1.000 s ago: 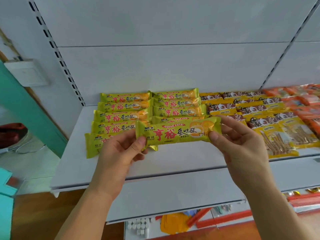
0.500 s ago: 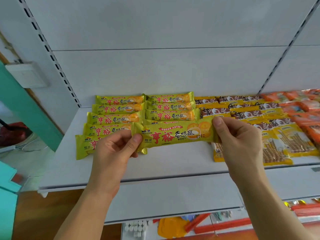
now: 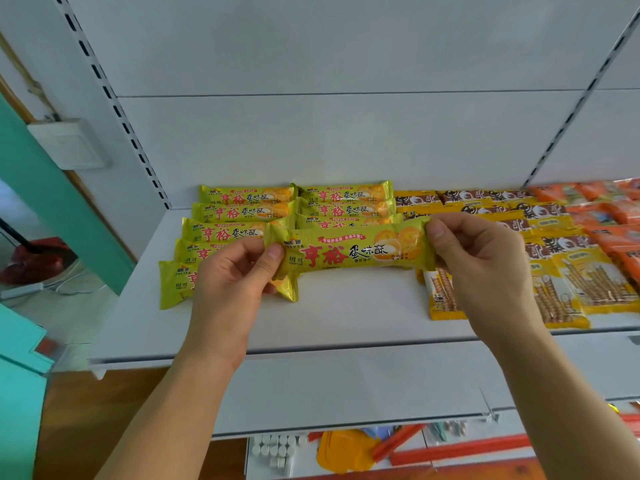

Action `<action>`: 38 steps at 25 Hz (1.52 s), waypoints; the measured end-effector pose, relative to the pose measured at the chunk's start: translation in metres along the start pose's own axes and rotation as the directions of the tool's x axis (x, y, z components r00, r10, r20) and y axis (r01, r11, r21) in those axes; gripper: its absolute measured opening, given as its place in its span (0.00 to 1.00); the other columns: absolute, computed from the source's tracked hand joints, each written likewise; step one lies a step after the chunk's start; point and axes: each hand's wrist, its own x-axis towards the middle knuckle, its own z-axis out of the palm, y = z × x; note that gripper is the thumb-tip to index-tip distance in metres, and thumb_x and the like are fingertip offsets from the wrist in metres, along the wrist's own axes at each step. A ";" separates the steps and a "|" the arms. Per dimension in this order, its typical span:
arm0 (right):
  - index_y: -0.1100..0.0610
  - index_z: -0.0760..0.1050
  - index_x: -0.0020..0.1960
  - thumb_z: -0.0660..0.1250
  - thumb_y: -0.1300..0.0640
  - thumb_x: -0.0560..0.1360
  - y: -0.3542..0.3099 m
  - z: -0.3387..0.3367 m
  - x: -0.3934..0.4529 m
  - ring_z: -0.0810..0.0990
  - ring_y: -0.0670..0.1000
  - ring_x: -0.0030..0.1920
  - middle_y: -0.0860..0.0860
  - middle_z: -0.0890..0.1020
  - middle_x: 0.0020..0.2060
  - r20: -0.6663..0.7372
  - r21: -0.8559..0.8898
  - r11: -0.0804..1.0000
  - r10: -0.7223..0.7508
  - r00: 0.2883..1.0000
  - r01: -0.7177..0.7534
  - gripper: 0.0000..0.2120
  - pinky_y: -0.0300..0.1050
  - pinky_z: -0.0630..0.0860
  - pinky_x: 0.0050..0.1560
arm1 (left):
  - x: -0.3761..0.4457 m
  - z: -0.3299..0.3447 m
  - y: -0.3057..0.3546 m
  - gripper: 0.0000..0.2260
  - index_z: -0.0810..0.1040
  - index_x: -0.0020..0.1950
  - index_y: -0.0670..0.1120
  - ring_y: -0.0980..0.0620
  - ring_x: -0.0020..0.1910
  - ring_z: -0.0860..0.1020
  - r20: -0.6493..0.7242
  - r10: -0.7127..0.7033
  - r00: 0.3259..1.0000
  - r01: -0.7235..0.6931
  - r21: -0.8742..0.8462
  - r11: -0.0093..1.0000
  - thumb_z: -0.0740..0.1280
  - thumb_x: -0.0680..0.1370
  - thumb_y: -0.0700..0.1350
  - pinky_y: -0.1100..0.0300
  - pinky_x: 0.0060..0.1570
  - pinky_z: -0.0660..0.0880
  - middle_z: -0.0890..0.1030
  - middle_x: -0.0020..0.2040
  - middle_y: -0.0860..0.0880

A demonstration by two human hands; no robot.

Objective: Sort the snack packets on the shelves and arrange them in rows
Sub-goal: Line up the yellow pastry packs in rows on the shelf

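- Left hand (image 3: 230, 282) pinches the left end of a green-yellow packet (image 3: 349, 252): thumb on the front face, fingers curled behind. Closed on it.
- Right hand (image 3: 485, 261) pinches the right end the same way, thumb on top at the crimped edge, fingers behind. Closed on it too.
- Packet is held level w/ red lettering facing up, stretched between both hands, just above the white shelf (image 3: 346, 320). Can't tell if its underside touches anything.
- It sits in front of the right column of green-yellow packets (image 3: 346, 202), covering part of the nearest one there.
- Left column of the same packets (image 3: 242, 216) runs from back wall toward the front; its front pkts are partly hidden behind the left hand, and the nearest one pokes out left of the wrist.
- Right of those, touching side by side: yellow-brown packets (image 3: 485, 202) in rows, then bigger yellow bags w/ stick-biscuit pics (image 3: 585, 282) near the shelf edge, partly behind the right hand.
- Far right: orange packets (image 3: 602, 209), cut off by frame edge.
- Lower shelf (image 3: 346, 452) below holds small white items, an orange-yellow pouch and red strips; too small to ID.
- Left bkgd: teal panel (image 3: 41, 188) and a white wall box (image 3: 67, 143).
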 end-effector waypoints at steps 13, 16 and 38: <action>0.48 0.80 0.43 0.71 0.61 0.78 -0.001 0.003 0.014 0.84 0.46 0.36 0.45 0.85 0.33 -0.038 -0.031 0.993 0.110 0.993 -0.111 0.09 0.42 0.82 0.41 | 0.022 -0.008 0.016 0.09 0.82 0.41 0.53 0.60 0.31 0.74 0.064 0.161 0.985 -0.173 0.345 0.923 0.72 0.78 0.40 0.64 0.34 0.73 0.78 0.31 0.57; 0.44 0.78 0.44 0.71 0.59 0.78 0.013 0.001 0.008 0.82 0.42 0.38 0.42 0.83 0.36 -0.062 -0.317 0.947 0.041 0.997 -0.058 0.10 0.42 0.80 0.41 | 0.019 -0.010 0.004 0.03 0.81 0.43 0.52 0.54 0.34 0.78 0.185 0.252 0.950 -0.312 0.614 0.726 0.72 0.77 0.48 0.56 0.36 0.75 0.81 0.34 0.53; 0.54 0.81 0.54 0.72 0.56 0.76 0.064 0.016 -0.014 0.74 0.51 0.43 0.49 0.75 0.47 -0.044 -0.595 0.789 -0.222 0.974 0.153 0.08 0.43 0.65 0.40 | 0.008 0.000 -0.047 0.07 0.81 0.49 0.55 0.49 0.63 0.72 0.139 0.403 0.905 -0.285 0.900 0.329 0.75 0.74 0.53 0.46 0.58 0.62 0.76 0.59 0.54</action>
